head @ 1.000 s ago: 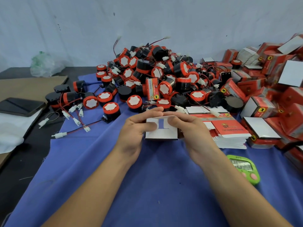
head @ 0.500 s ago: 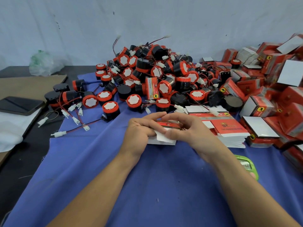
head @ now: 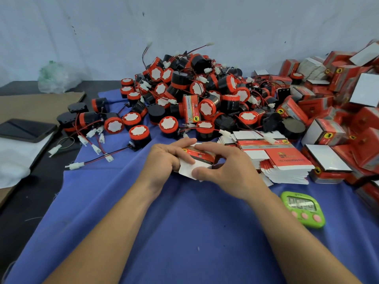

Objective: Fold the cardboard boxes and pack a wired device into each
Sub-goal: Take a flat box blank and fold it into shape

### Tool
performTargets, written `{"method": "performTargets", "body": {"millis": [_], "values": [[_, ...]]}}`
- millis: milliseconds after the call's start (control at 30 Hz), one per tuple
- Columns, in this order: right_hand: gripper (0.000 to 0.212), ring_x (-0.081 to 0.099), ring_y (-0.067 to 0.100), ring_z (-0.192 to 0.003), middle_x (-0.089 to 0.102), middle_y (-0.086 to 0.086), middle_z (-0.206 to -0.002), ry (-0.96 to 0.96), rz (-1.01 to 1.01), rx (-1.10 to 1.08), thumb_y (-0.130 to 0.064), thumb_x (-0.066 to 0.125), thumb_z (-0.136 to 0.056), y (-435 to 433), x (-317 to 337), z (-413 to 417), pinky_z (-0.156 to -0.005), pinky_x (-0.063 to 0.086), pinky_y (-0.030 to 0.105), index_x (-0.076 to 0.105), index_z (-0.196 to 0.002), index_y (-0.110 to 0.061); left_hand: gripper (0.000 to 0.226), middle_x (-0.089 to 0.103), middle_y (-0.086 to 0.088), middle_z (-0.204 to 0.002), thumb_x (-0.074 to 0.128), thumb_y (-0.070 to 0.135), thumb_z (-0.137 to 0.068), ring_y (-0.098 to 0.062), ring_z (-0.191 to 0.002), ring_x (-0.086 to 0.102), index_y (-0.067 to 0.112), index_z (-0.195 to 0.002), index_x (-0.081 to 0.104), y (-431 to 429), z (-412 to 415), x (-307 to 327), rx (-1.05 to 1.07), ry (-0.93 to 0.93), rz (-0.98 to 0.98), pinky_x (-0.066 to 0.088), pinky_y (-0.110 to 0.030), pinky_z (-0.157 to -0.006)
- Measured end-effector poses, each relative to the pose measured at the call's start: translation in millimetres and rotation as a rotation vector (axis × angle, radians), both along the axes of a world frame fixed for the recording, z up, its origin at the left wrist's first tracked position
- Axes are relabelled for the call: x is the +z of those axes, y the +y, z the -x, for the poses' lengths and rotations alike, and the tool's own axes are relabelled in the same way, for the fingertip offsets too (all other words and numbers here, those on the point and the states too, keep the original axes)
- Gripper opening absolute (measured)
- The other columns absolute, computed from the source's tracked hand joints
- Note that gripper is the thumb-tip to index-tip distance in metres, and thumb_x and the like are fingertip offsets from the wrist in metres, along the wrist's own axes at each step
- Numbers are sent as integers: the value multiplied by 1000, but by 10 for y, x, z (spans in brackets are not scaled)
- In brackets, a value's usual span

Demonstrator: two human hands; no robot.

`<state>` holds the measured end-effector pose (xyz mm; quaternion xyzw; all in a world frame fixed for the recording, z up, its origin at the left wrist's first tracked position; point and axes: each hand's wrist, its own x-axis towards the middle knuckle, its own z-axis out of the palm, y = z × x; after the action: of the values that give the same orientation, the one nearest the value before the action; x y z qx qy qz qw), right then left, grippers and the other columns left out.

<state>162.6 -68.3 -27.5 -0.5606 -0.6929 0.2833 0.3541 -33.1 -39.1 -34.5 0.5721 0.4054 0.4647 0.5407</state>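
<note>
Both hands meet over one small red-and-white box (head: pixel 198 160) held just above the blue cloth (head: pixel 184 232) on the desk. The left hand (head: pixel 164 158) has its grip pinching the box's left end, fingers curled over the red top face. The right hand (head: pixel 223 171) has its grip pinching the near right side, thumb pressed on a white flap (head: pixel 187 170) that sticks out toward the person, index finger laid across the top. The box looks part-formed: the body has some shape, but that flap is not yet tucked, so I judge the folding of this one to be midway, with no device inside that I can see.

Just right of the grip lies a stack of flat blanks (head: pixel 285 169), many still to fold. Farther right and beyond it rises a heap of finished boxes (head: pixel 338 111); whether each is filled cannot be told. Beyond the grip, well within reach, sits a big pile of devices (head: pixel 196 93), black and red rounds with red wires and white plugs, some spilling left. So a good share seems done, and plenty remains.

A green timer (head: pixel 302 209) sits near the right forearm; its digits are too blurred to read.
</note>
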Motion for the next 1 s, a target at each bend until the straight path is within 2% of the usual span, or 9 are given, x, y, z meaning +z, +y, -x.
{"method": "performTargets", "body": {"millis": [100,200,367,567,700,767,900,933,1000], "values": [[62,56,-15,-104,65,-35,-119,-62,-97,-42,-57,79,-65,5,-31,36,-81,39,-1,65,-125,-52,48,72,18,-127,53,2,-52,-5,-137,53,21,-82,86,28,53,13,-57,55,-27,47,-35,-106],[48,62,-7,-93,71,-31,-102,-132,-144,-55,-45,76,-79,35,-25,-7,-75,47,10,58,-120,-62,53,68,22,-132,68,9,-65,8,-135,49,35,-109,80,-1,27,-15,-86,276,-214,40,-17,-107],[37,65,0,-85,73,-23,-91,-154,-164,-26,-39,75,-88,91,-34,-44,-67,46,11,66,-121,-53,46,72,25,-119,79,1,-79,10,-127,55,40,-103,77,5,-39,-74,65,406,-389,38,-6,-103],[20,61,4,-65,69,-22,-72,-10,-122,-17,-35,69,-92,96,-16,-100,-56,40,14,78,-109,-42,36,74,30,-104,84,26,-76,5,-102,68,54,-97,75,-81,-111,-35,191,342,-375,49,-8,-81],[16,65,25,-63,71,2,-72,194,-80,-17,-33,62,-92,72,33,-81,-59,56,48,78,-97,-34,39,77,15,-110,73,20,-78,-5,-103,72,35,-114,75,-50,-122,-1,118,125,-232,55,-18,-81],[17,65,21,-61,72,2,-73,276,-60,-68,-28,63,-96,61,32,-62,-60,58,51,79,-95,-29,43,77,14,-115,68,19,-78,-3,-108,70,33,-118,73,-42,-128,7,74,14,-143,54,-18,-85],[25,72,17,-65,77,-4,-79,407,-47,-196,-24,64,-99,26,55,5,-64,62,47,80,-88,-39,68,55,28,-145,72,48,-77,5,-138,48,45,-141,50,-115,-178,-14,192,173,-263,43,-22,-108],[29,73,18,-65,77,-4,-78,420,-61,-231,-24,64,-100,19,65,24,-64,62,47,78,-84,-44,72,51,28,-146,70,54,-77,5,-138,45,44,-144,46,-132,-203,-26,267,237,-307,42,-21,-107],[36,72,19,-63,76,-5,-76,405,-99,-285,-27,63,-100,4,76,59,-65,61,48,74,-79,-54,60,58,27,-129,68,64,-74,7,-124,52,41,-128,51,-143,-258,-41,371,291,-305,44,-12,-93]]}}
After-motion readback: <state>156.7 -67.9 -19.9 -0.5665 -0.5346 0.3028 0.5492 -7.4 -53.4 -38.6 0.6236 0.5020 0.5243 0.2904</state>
